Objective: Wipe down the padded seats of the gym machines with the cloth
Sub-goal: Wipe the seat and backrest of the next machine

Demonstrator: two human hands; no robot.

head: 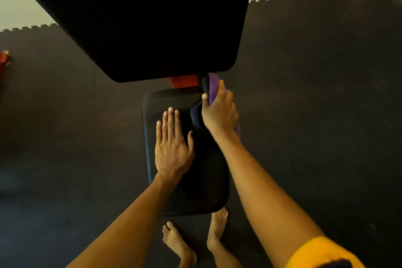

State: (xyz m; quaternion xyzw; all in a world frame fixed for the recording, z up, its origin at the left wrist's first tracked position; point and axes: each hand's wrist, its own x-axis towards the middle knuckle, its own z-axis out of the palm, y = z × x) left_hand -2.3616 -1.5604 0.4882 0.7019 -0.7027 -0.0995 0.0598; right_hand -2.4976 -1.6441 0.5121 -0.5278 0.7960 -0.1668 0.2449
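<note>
Looking straight down over a black padded seat [155, 104] set on a dark foam floor mat [315, 98]. Pressing flat on the seat's left half with the left hand [173, 148], fingers straight and close together, holding nothing. Gripping a purple cloth [214, 87] with the right hand [219, 113], fingers curled over it and thumb clamped on the near side, at the seat's far right corner. Hard to tell in the dim light whether the dark fold under that hand belongs to the cloth or the seat. Just beyond, a large black back pad [141, 17] above a red frame piece [185, 80]. Standing barefoot [174, 239] at the seat's near end.
</note>
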